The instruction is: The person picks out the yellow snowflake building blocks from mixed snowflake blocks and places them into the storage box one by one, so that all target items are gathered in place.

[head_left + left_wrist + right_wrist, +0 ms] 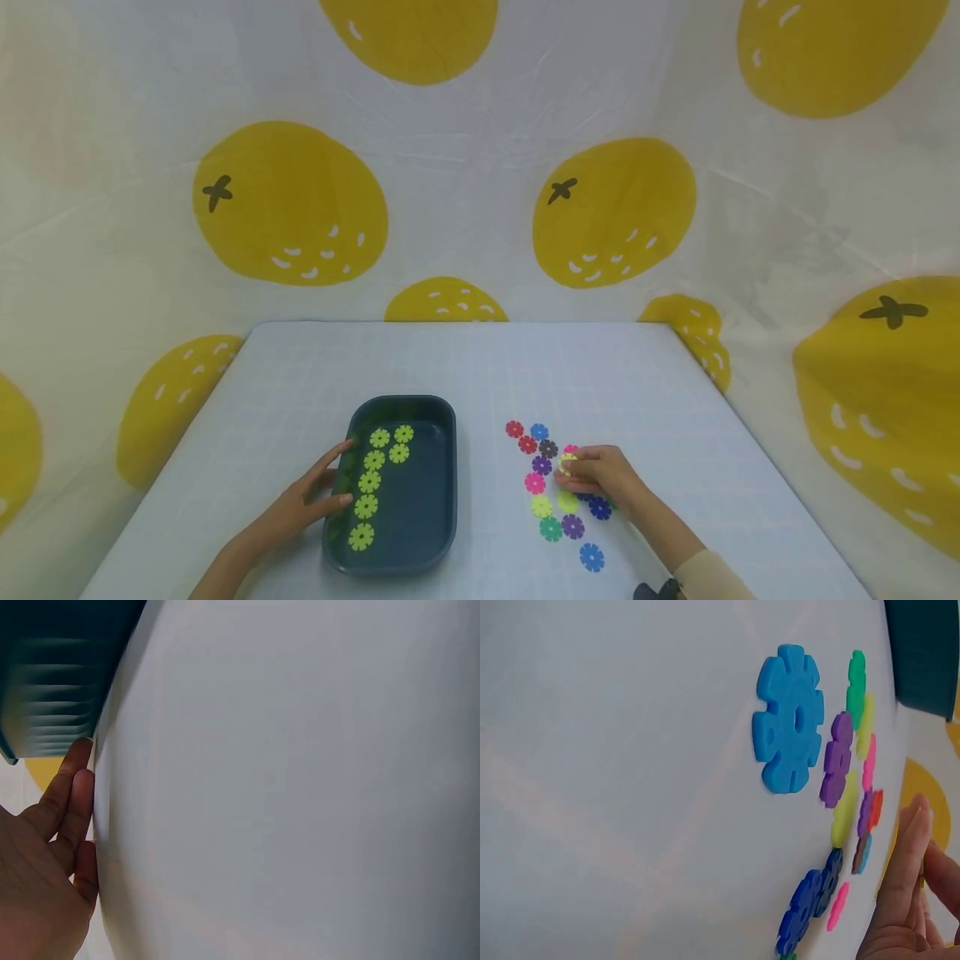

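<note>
A dark blue-green tray (420, 517) lies on the table, with several yellow-green notched plastic discs (370, 482) along its left side and upper part. My left hand (296, 502) is at the tray's left wall, fingers extended, fingertips touching near the rim. The left wrist view has the left hand's fingers (79, 806) nearly straight below the tray wall (56, 690). Over a loose spread of discs to the right, my right hand (606, 475) pinches a yellow-green disc (567, 461) between thumb and fingers. In the right wrist view, the right hand (911, 892) mostly hides that disc.
Around the right hand lie discs of mixed colours: red (514, 429), purple (573, 526), green (551, 528), pink (535, 483), yellow-green (541, 506) and dark blue (599, 508). A light blue disc (592, 557) is closest to the front. A lemon-print cloth (465, 208) hangs behind the table.
</note>
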Available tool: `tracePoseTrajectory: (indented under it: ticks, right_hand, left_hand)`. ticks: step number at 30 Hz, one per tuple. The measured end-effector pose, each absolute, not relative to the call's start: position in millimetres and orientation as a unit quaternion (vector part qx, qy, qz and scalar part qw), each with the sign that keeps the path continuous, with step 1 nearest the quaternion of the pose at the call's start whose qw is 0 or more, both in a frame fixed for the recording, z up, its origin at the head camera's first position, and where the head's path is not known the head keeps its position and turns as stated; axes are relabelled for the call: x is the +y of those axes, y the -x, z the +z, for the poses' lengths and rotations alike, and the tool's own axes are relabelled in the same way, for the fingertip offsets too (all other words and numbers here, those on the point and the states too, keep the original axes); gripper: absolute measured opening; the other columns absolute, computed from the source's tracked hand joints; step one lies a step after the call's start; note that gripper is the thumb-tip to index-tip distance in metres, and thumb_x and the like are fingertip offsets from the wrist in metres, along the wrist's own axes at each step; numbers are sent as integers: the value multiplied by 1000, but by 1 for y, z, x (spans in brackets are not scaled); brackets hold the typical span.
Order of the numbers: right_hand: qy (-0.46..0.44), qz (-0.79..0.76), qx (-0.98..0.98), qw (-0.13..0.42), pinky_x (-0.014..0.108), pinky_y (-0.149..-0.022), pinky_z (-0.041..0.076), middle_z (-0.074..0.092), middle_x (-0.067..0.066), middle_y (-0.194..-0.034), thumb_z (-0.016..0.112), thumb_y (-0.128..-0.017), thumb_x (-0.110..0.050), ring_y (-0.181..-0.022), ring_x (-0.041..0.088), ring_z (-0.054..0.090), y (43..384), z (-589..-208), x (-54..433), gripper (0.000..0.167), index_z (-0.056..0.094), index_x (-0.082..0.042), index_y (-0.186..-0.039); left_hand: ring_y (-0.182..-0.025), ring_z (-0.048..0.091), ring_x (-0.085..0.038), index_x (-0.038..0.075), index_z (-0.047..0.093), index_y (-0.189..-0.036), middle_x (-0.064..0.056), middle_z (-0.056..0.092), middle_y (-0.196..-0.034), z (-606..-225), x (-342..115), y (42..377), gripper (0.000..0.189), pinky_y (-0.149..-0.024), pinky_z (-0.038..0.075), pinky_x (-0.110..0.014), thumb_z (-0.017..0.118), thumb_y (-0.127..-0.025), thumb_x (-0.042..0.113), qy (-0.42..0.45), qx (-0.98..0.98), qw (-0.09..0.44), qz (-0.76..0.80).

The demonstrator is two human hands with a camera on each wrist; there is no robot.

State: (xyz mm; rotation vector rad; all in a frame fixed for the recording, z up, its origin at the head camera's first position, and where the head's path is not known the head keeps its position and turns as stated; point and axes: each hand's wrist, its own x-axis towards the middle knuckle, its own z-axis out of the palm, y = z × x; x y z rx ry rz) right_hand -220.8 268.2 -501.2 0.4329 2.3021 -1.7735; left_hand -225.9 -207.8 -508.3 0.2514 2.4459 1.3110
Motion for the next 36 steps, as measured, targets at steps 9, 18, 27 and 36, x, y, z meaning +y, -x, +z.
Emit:
tracePoseTrajectory:
  ticks: [9, 18, 27, 36]
  right_hand:
    - [-136, -603, 777, 115, 29, -71, 61, 76, 16, -93, 73, -90, -18, -82, 26, 76, 221, -497, 258, 32, 66, 7, -108]
    - [-122, -593, 787, 121, 24, -70, 59, 75, 13, -88, 75, -88, -23, -81, 25, 76, 221, -496, 247, 33, 68, 5, -104]
    - [-134, -588, 785, 140, 22, -70, 58, 72, 12, -93, 75, -88, -21, -78, 22, 75, 223, -491, 236, 33, 68, 4, -108]
    - [-114, -608, 768, 164, 26, -73, 59, 74, 14, -95, 74, -90, -20, -83, 25, 76, 226, -488, 225, 36, 66, 6, -113]
  left_hand:
    - [-141, 35, -49, 39, 17, -157, -23, 25, -161, -510, -209, 226, 80, -103, 29, -78, 67, -94, 40, -85, 862, 179, 467]
    - [-140, 36, -48, 38, 17, -157, -22, 25, -161, -511, -209, 227, 80, -104, 28, -78, 66, -94, 41, -95, 865, 169, 462]
    - [-140, 37, -47, 39, 17, -157, -20, 23, -162, -511, -210, 226, 80, -104, 29, -77, 67, -94, 40, -96, 862, 170, 468]
    - [-140, 37, -46, 41, 19, -156, -21, 30, -160, -511, -208, 226, 81, -104, 29, -77, 68, -92, 41, -88, 860, 171, 472]
